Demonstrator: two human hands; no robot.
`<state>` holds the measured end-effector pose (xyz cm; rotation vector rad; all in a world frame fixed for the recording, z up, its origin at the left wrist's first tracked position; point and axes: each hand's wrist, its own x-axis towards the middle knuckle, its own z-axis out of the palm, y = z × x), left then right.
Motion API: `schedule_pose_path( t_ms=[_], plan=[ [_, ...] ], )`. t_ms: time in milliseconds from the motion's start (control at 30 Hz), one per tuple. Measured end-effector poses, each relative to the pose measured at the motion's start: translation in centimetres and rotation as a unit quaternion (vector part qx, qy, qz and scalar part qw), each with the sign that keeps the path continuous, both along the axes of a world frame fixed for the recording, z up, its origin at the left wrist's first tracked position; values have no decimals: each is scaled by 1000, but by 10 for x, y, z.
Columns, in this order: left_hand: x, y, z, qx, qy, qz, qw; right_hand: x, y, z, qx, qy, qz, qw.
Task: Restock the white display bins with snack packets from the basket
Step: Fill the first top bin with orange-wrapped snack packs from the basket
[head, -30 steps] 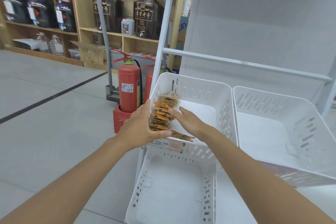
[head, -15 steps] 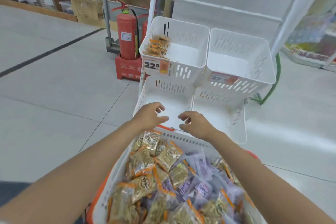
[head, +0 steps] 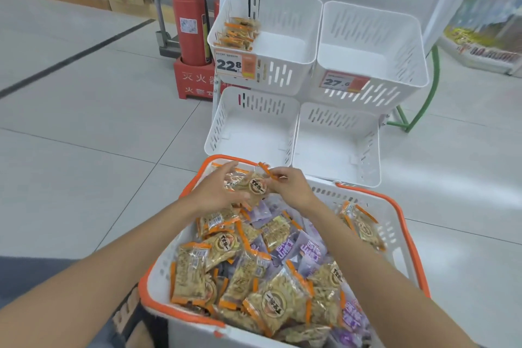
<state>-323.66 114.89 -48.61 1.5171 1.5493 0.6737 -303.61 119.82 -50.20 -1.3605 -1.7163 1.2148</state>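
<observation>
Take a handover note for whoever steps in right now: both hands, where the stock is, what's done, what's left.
Left hand: holds a bunch of orange-edged packets over the far end of the basket.
Right hand: pinches the same bunch.
Stock: the basket is heaped with orange-edged and purple packets.
Done: one short stack stands against the left wall of the upper left bin, tagged 22.8.
Left: fill that bin; the upper right bin, lower left bin and lower right bin hold nothing.
</observation>
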Motion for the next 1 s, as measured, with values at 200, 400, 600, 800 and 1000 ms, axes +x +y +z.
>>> schedule_pose_path(
  t_ms=[200,400,600,800,1000],
  plan=[
    [16,7,-17,-16,-46,49,998,45,-21,-7,-63,-261,192,944],
    [18,7,-17,-28,-55,74,995,55,-33,-39,99,-363,163,912],
    [26,4,-7,-26,-53,40,997,35,-10,18,119,-291,150,937],
    [21,0,4,-75,-124,79,986,40,-25,-47,45,-493,240,835],
    [12,-4,-1,-79,-117,27,990,28,-17,8,160,-310,97,932]
  ],
)
